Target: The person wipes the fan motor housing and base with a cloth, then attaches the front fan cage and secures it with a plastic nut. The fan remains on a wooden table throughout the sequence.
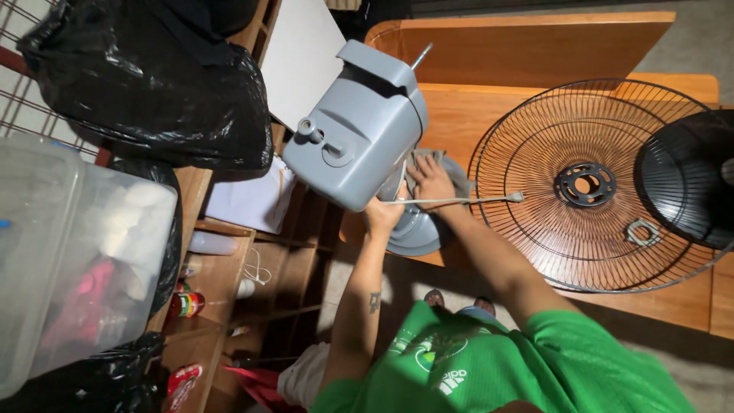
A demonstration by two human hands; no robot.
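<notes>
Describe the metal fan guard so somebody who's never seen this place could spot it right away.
Start at the wooden table on the right of the view. The fan guard lies flat on it, right of the grey motor housing that both hands grip. It is a round cage of thin radiating wires with a dark hub ring, unlike the solid black dome beside it.

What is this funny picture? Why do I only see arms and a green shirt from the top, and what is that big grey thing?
The camera sits on a person's head and looks down, so you see their own arms and green shirt from above. The grey thing is the motor housing of a fan that has been taken apart. The left hand steadies it from below. The right hand presses a grey cloth onto the fan's round base. On the wooden table lie a round wire fan guard and a second, black guard. To the side are black bags and a clear plastic box.
</notes>
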